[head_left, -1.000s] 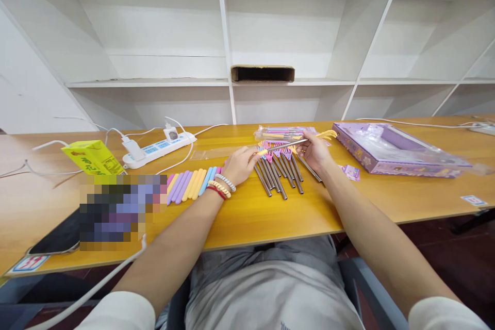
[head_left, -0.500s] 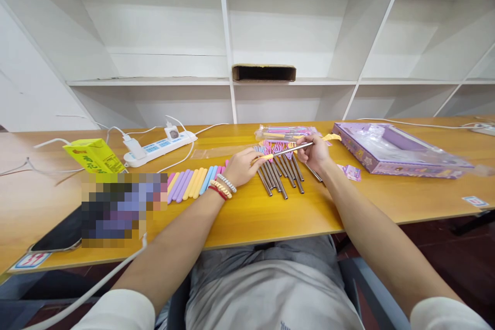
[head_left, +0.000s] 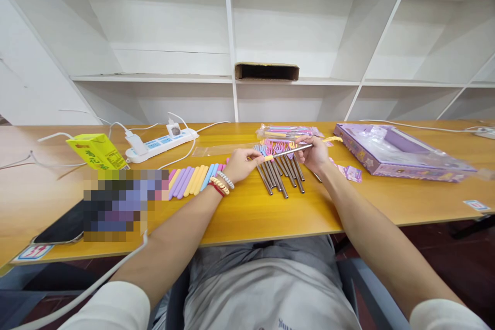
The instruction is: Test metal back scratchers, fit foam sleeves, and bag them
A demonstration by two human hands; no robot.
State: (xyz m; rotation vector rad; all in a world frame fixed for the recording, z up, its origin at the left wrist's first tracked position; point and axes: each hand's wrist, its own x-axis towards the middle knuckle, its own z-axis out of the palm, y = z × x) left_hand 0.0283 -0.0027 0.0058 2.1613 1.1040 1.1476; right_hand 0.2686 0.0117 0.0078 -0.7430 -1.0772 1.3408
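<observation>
Between my hands is a back scratcher with a slim metal shaft (head_left: pixel 288 151), held nearly level. My left hand (head_left: pixel 243 164) pinches its yellow handle (head_left: pixel 268 158) at the left end. Wrapped round the shaft farther right is my right hand (head_left: pixel 315 153), and a yellow claw end (head_left: pixel 333 139) sticks out beyond it. Below and behind the hands lie several metal rods (head_left: pixel 280 178) with pink, blue and yellow claw heads (head_left: pixel 276 147). A row of pastel handle tubes (head_left: pixel 193 181) in purple, yellow, blue and pink lies left of my left hand, which hides part of the row.
Behind the rods lies a clear bag of wrapped scratchers (head_left: pixel 288 131). An opened purple box (head_left: pixel 402 165) stands at the right, with small purple cards (head_left: pixel 352 174) beside it. Leftward are a power strip (head_left: pixel 162 144), a yellow-green carton (head_left: pixel 98 152), a phone (head_left: pixel 60 227) and a white cable (head_left: pixel 96 281).
The camera view has shifted slightly. Both hands keep their hold on the back scratcher. Its yellow claw end looks narrower, as if turned, and my left fingertips sit slightly farther left.
</observation>
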